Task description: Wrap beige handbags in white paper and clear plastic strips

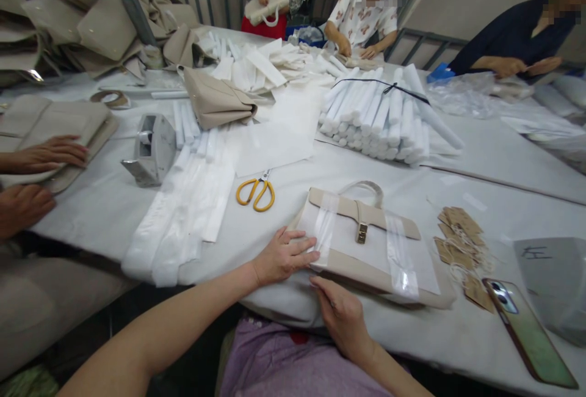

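A beige handbag (348, 245) lies flap side up at the table's near edge, its carry handle pointing away. Pale sheeting and two bands of clear tape cover its front; the metal clasp (362, 233) shows between them. My left hand (284, 256) rests flat on the bag's left end, fingers stretched out and apart. Just below, by the near left corner, my right hand (341, 311) is closed, with its index finger and thumb toward the bag's lower edge. Whatever lies between those fingertips is too small to make out.
Yellow-handled scissors (256, 194), a tape dispenser (150, 149) and white plastic strips (178, 220) lie left. Beyond is a tied bundle of white rolls (375, 116). Tags (462, 238) and a phone (526, 330) lie right. A co-worker's hands (50, 156) touch another bag; other people work opposite.
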Tool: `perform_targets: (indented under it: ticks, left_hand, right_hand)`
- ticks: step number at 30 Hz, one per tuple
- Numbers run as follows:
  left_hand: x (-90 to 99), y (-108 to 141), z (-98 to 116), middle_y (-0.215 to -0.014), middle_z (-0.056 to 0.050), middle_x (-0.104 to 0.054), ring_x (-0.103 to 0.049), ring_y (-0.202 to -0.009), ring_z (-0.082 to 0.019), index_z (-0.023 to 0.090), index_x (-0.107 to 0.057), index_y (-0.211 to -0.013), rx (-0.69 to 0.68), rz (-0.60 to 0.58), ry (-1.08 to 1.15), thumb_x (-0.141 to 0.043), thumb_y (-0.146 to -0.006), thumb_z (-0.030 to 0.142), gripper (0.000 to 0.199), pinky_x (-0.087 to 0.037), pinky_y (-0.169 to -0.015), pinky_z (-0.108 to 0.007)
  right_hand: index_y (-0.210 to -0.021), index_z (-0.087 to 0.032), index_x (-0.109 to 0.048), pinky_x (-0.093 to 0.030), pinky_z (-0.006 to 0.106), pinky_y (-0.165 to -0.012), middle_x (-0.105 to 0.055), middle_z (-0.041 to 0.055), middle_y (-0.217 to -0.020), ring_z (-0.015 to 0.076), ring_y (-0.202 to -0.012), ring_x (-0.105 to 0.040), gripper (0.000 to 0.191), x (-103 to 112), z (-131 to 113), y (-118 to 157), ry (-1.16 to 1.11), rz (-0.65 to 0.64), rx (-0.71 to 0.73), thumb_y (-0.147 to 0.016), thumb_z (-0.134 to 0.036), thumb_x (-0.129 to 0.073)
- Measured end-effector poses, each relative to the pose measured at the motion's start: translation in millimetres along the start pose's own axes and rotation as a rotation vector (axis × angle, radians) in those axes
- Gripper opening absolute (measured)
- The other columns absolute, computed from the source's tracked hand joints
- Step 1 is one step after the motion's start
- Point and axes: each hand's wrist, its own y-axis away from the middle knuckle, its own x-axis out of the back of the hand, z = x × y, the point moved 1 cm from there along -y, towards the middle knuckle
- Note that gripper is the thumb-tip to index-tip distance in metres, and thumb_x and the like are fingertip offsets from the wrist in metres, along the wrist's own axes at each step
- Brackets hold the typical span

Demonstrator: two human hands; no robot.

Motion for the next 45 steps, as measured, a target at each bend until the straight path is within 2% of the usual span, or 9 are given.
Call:
perform_targets:
  ticks: [5,10,16,23,26,29,32,36,45]
  left_hand:
    - [2.6,0,1,-0.132,0.001,-0.058,-0.044,-0.12,-0.023,0.034,-0.057,-0.121,0.009,-0.003,-0.006,-0.05,-0.093,0.03,0.03,-0.031,-0.101,-0.046]
    - [3.9,0,0,-0.133,0.001,-0.057,-0.044,-0.121,-0.024,0.034,-0.056,-0.123,0.006,-0.001,-0.008,-0.05,-0.092,0.028,0.032,-0.028,-0.103,-0.048]
    - [1.3,1,1,-0.133,0.0,-0.057,-0.044,-0.121,-0.024,0.034,-0.056,-0.123,-0.009,0.006,-0.029,-0.052,-0.092,0.029,0.032,-0.026,-0.104,-0.049]
    - [3.4,1,1,-0.134,0.0,-0.056,-0.043,-0.125,-0.024,0.034,-0.054,-0.125,-0.015,-0.019,0.005,-0.054,-0.089,0.031,0.036,-0.016,-0.111,-0.05]
    - [12.0,-2,3,-0.139,-0.001,-0.052,-0.04,-0.128,-0.026,0.03,-0.049,-0.13,0.004,-0.086,0.093,-0.056,-0.083,0.031,0.047,-0.009,-0.113,-0.053]
    - [18.0,-6,10,-0.139,-0.004,-0.051,-0.039,-0.129,-0.029,0.026,-0.048,-0.132,0.045,-0.127,0.159,-0.059,-0.078,0.044,0.059,-0.003,-0.114,-0.057]
    - [17.2,-11,19,-0.132,-0.005,-0.058,-0.043,-0.126,-0.028,0.025,-0.057,-0.122,0.167,-0.08,0.166,-0.058,-0.079,0.054,0.051,0.0,-0.114,-0.057]
    - [13.6,-16,29,-0.12,-0.001,-0.066,-0.049,-0.121,-0.022,0.026,-0.065,-0.101,0.341,-0.016,0.18,-0.052,-0.09,0.035,0.019,-0.009,-0.115,-0.054]
    - [9.0,-28,42,-0.106,-0.001,-0.071,-0.054,-0.109,-0.022,0.025,-0.064,-0.102,0.601,0.052,0.284,-0.054,-0.086,0.023,0.018,-0.026,-0.105,-0.052]
  right_hand:
    - [-0.094,-0.018,-0.063,-0.056,0.026,-0.068,-0.072,0.0038,-0.081,0.015,-0.07,-0.068,0.016,3,-9,-10,0.006,-0.049,0.017,-0.095,-0.018,-0.046]
    - [-0.092,-0.017,-0.06,-0.05,0.027,-0.062,-0.067,0.0037,-0.073,0.0138,-0.062,-0.06,0.019,9,-13,-15,0.035,-0.086,0.145,-0.093,-0.009,-0.043]
    - [-0.096,-0.014,-0.058,-0.044,0.028,-0.061,-0.066,0.0047,-0.074,0.0131,-0.062,-0.054,0.022,21,-9,-25,0.056,-0.119,0.275,-0.089,0.0,-0.043]
    - [-0.095,-0.016,-0.06,-0.04,0.029,-0.063,-0.068,0.0044,-0.079,0.0124,-0.064,-0.055,0.021,33,6,-49,0.155,-0.105,0.364,-0.09,-0.004,-0.044]
    - [-0.088,-0.017,-0.062,-0.039,0.029,-0.064,-0.067,0.0033,-0.076,0.0125,-0.064,-0.055,0.02,34,13,-55,0.191,-0.142,0.253,-0.093,-0.009,-0.044]
    - [-0.082,-0.017,-0.062,-0.04,0.027,-0.065,-0.063,0.0021,-0.069,0.0132,-0.064,-0.055,0.021,32,18,-56,0.162,-0.17,0.112,-0.095,-0.016,-0.045]
    - [-0.08,-0.017,-0.062,-0.041,0.025,-0.064,-0.062,0.0017,-0.067,0.0133,-0.063,-0.056,0.024,29,21,-56,0.131,-0.179,0.071,-0.095,-0.017,-0.044]
    - [-0.08,-0.017,-0.063,-0.042,0.025,-0.064,-0.064,0.0022,-0.069,0.0141,-0.063,-0.058,0.024,28,25,-54,0.104,-0.189,0.042,-0.095,-0.018,-0.043]
    - [-0.074,-0.021,-0.067,-0.04,0.025,-0.063,-0.07,0.001,-0.073,0.0154,-0.066,-0.063,0.022,28,35,-67,-0.004,-0.43,-0.361,-0.086,-0.026,-0.05]
